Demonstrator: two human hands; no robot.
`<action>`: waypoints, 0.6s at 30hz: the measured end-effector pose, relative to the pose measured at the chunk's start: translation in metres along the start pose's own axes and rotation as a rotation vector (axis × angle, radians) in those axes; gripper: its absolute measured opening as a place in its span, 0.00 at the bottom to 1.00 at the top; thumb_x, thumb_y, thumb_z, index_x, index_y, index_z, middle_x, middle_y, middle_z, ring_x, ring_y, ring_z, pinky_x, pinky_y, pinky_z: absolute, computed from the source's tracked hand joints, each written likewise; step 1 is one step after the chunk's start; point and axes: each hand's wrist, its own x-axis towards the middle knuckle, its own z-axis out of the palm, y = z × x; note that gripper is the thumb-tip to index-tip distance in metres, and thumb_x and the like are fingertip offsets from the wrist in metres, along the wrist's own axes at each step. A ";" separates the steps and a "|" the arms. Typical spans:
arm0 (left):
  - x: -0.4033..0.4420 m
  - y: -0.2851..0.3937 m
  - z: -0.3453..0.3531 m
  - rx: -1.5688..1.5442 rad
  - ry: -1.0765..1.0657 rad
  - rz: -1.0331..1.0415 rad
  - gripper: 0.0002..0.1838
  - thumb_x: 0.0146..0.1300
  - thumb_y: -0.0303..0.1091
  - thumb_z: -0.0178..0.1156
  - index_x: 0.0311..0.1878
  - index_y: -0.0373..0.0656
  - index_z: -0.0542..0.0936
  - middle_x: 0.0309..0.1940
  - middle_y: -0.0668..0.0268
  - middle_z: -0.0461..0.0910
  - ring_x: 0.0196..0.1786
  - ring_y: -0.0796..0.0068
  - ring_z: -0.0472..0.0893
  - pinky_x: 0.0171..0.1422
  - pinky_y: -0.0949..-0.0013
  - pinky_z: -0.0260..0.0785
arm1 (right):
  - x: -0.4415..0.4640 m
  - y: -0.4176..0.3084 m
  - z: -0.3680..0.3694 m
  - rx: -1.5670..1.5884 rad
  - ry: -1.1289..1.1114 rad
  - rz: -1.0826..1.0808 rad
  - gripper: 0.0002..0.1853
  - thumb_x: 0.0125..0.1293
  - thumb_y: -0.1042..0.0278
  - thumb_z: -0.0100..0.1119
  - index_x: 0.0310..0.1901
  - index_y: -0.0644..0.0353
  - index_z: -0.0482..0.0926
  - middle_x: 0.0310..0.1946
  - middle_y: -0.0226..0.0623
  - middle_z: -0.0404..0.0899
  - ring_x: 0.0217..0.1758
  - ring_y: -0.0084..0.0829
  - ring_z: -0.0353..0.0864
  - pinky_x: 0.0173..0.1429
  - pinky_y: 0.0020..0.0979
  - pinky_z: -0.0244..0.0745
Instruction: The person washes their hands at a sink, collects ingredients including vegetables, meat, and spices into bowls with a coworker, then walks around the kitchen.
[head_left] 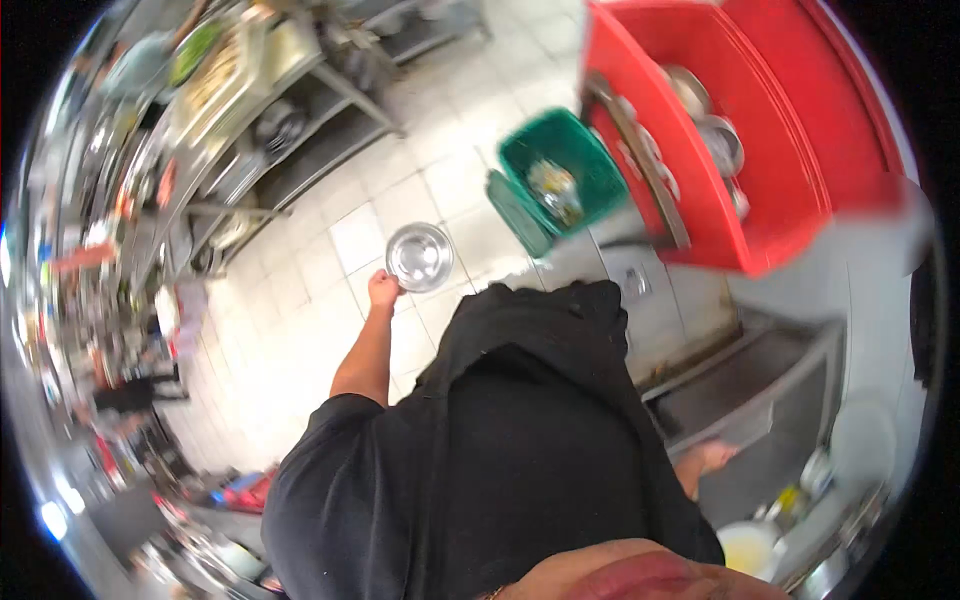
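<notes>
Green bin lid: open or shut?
Open: the lid is swung off to one side of the green bin, and the mixed contents show inside.

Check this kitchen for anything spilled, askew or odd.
The green bin has its lid hanging open, exposing refuse inside. The floor tiles beside it show a shiny patch, possibly water, possibly glare. Nothing looks clearly broken.

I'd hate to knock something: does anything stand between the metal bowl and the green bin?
Only the open lid of the green bin, on the side facing the metal bowl; otherwise, floor tiles show.
</notes>
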 end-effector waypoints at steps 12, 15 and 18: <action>-0.017 -0.082 -0.068 -0.304 0.318 -0.322 0.03 0.52 0.23 0.53 0.24 0.36 0.72 0.22 0.57 0.78 0.20 0.65 0.80 0.21 0.64 0.78 | -0.260 -0.033 0.200 -0.329 -0.920 -0.713 0.18 0.66 0.59 0.51 0.36 0.71 0.79 0.34 0.54 0.80 0.34 0.51 0.78 0.45 0.44 0.74; 0.003 -0.055 -0.082 -0.237 0.330 -0.366 0.04 0.53 0.22 0.53 0.24 0.37 0.71 0.23 0.58 0.77 0.23 0.67 0.80 0.24 0.64 0.79 | -0.315 -0.051 0.265 -0.552 -1.225 -0.844 0.17 0.65 0.60 0.52 0.34 0.70 0.79 0.32 0.53 0.80 0.33 0.52 0.77 0.44 0.45 0.73; 0.041 -0.035 -0.109 -0.204 0.386 -0.338 0.05 0.51 0.22 0.53 0.21 0.38 0.70 0.19 0.60 0.74 0.21 0.69 0.78 0.24 0.65 0.79 | -0.353 -0.079 0.324 -0.780 -1.435 -1.080 0.16 0.64 0.61 0.53 0.32 0.69 0.79 0.30 0.52 0.80 0.31 0.52 0.77 0.42 0.46 0.73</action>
